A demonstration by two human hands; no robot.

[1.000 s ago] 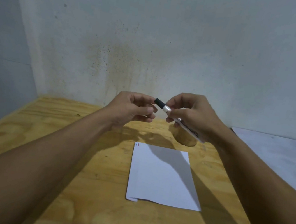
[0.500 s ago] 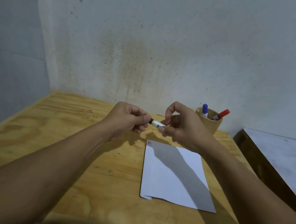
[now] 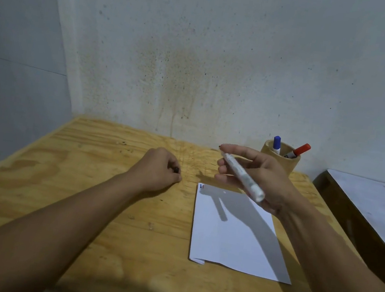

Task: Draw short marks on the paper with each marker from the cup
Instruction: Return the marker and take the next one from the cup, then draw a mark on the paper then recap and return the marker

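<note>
My right hand (image 3: pixel 260 179) holds a white-barrelled marker (image 3: pixel 243 177) above the top of the white paper (image 3: pixel 230 239), its uncapped tip pointing away toward the wall. My left hand (image 3: pixel 159 169) rests as a fist on the wooden table, left of the paper, closed on the black cap (image 3: pixel 176 169), which barely shows between the fingers. The paper carries small blue and red marks (image 3: pixel 202 186) at its top left corner. A wooden cup (image 3: pixel 280 161) behind my right hand holds a blue-capped marker (image 3: pixel 276 144) and a red-capped marker (image 3: pixel 299 150).
The plywood table (image 3: pixel 82 192) meets a stained wall at the back and a wall on the left. A second, grey-topped table (image 3: pixel 374 206) stands lower at the right, with a gap between them.
The cap came off the marker. My left hand carried it down left onto the table, while my right hand lifted the marker slightly to the right.
</note>
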